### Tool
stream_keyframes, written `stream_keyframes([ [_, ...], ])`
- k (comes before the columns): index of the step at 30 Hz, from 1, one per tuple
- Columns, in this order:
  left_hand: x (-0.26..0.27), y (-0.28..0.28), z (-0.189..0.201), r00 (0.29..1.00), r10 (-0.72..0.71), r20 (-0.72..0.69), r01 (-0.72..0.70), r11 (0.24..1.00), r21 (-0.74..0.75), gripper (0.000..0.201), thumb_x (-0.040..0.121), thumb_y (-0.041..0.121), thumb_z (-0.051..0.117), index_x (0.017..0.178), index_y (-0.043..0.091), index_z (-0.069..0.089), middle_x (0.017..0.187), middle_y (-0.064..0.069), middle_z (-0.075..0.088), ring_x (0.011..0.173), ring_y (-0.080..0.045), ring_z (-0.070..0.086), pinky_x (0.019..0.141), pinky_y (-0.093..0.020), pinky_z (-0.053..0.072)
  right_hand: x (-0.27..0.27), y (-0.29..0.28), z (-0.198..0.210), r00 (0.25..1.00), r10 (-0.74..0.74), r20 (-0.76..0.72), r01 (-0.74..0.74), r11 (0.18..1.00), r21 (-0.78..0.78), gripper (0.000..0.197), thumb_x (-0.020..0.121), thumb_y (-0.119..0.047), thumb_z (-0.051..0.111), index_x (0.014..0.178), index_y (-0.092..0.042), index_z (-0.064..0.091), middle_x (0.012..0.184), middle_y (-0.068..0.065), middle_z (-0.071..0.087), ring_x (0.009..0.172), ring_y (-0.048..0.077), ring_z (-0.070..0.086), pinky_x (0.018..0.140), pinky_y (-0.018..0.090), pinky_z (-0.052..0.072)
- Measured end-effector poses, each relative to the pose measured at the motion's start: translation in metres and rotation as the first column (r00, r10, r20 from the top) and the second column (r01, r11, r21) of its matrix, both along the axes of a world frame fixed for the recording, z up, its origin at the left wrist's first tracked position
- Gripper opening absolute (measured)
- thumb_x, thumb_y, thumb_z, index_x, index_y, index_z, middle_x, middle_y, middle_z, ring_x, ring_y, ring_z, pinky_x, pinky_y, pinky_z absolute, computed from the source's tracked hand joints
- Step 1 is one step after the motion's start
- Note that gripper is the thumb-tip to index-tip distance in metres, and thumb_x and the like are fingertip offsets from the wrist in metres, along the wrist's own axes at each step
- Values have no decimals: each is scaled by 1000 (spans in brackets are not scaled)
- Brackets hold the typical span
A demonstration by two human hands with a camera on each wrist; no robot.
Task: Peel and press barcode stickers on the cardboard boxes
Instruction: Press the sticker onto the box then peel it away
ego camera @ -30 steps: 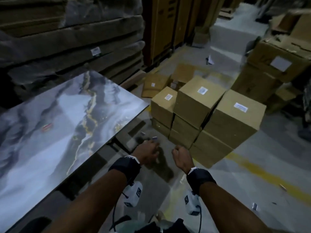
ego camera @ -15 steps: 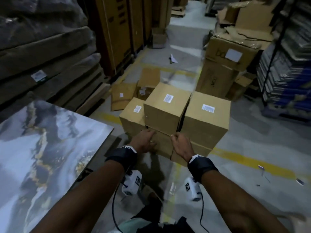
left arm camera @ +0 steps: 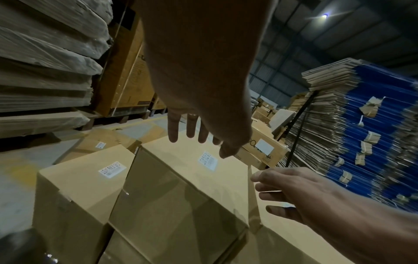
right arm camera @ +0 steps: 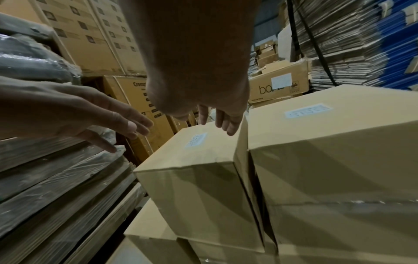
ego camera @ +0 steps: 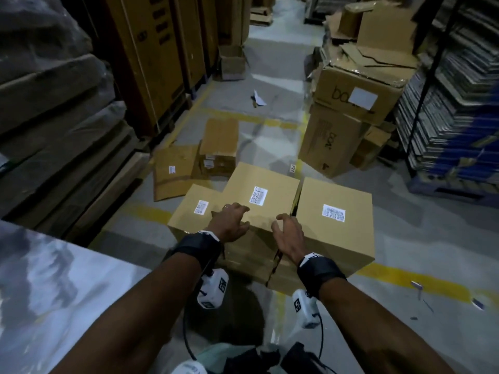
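Observation:
Three plain cardboard boxes stand stacked on the floor ahead: a middle box (ego camera: 272, 184), a right box (ego camera: 351, 238) and a lower left box (ego camera: 189, 214). Each top carries a white barcode sticker: middle (ego camera: 258, 195), right (ego camera: 333, 213), left (ego camera: 201, 207). My left hand (ego camera: 229, 221) hovers with spread, straight fingers over the near left corner of the middle box. My right hand (ego camera: 287, 236) reaches, fingers loosely spread, over the middle box's near right corner by the gap between the boxes. Neither hand holds anything. The left wrist view shows both hands above the middle box (left arm camera: 181, 160).
A marble-patterned slab (ego camera: 54, 292) lies at the near left. Wrapped pallets (ego camera: 54, 103) line the left side. Flattened cardboard (ego camera: 175, 171) lies behind the boxes; large printed cartons (ego camera: 351, 117) and stacked flat cartons (ego camera: 459, 103) stand at the right. Yellow floor lines (ego camera: 405, 279) cross the aisle.
I have stepped closer to the stack; both hands have risen from the boxes' front faces up to the top near edge of the middle box, with fingers now spread.

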State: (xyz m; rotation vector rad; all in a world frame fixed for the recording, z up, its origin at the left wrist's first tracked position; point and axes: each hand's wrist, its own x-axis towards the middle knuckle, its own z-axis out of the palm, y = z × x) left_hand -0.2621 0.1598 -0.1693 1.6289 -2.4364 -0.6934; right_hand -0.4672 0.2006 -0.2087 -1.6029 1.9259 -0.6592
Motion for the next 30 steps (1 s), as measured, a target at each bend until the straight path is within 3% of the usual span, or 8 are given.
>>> stream_keyframes([
  [8,2,-73,-16,997,73,8,-74,994,79,55,97,32,60,146,12,49,144,-16,49,131,-35,45,106,-43,41,-2,-58,-19,999,-53,-1,53,999,-2,39,101,-26,57,133,-4,57,139,17,48,131,34,48,111,36,36],
  [13,3,-107,-28,987,155,36,-158,979,126,57,94,33,60,146,15,48,152,-19,37,138,-40,37,109,-50,40,-4,-90,-32,996,-66,-58,68,997,31,53,97,-36,53,139,-3,52,152,27,34,145,41,29,121,42,26],
  [18,-4,-130,-43,975,208,77,-217,968,128,77,91,33,64,158,22,27,161,-20,16,137,-44,36,105,-53,42,-3,-113,-48,982,-59,-180,72,995,68,64,92,-42,49,143,-4,45,155,34,23,147,46,18,121,49,22],
  [21,-9,-138,-55,969,218,119,-236,958,162,82,91,35,64,159,23,20,161,-21,11,139,-44,31,106,-54,38,-4,-118,-57,973,-92,-210,118,986,114,67,90,-44,45,145,-6,40,155,38,20,146,52,19,122,52,22],
  [26,-13,-145,-70,959,233,164,-263,944,198,83,92,37,61,160,24,16,161,-25,9,140,-46,29,110,-54,32,-7,-124,-64,973,-115,-198,144,980,137,65,90,-37,55,146,-10,35,158,36,8,144,53,18,121,55,23],
  [30,-15,-147,-75,955,242,169,-275,938,212,82,92,38,59,160,24,15,161,-27,4,139,-49,29,110,-55,32,-5,-123,-64,973,-145,-180,166,980,106,67,89,-40,52,147,-10,36,155,35,13,139,53,24,121,53,22],
])
